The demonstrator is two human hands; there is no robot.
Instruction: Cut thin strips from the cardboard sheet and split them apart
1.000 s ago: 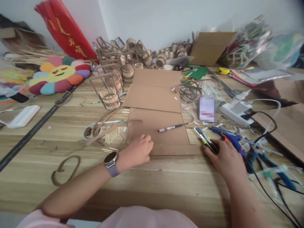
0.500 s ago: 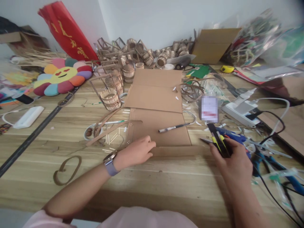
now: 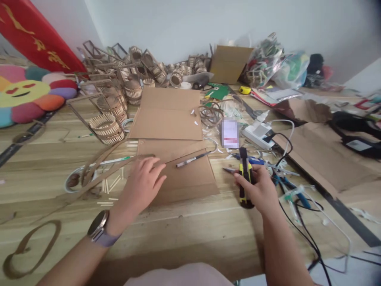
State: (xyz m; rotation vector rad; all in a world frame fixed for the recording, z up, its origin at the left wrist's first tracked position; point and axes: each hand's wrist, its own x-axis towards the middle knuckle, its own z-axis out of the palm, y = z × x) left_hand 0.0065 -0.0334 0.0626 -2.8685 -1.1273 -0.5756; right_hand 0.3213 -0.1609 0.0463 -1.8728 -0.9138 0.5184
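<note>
Crowding a wood-grained table [image 3: 190, 230] before a pale wall [image 3: 178, 24]: baskets [image 3: 110, 134], cardboard [image 3: 169, 121].

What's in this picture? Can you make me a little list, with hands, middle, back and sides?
Left hand: looks empty, fingers apart, by the cardboard's left edge; touching or not, I can't tell
Right hand: holds a cutter
Middle: pen lying on the cardboard
Back: little baskets, open box
Left side: smiling flower
Right side: power strip
</note>
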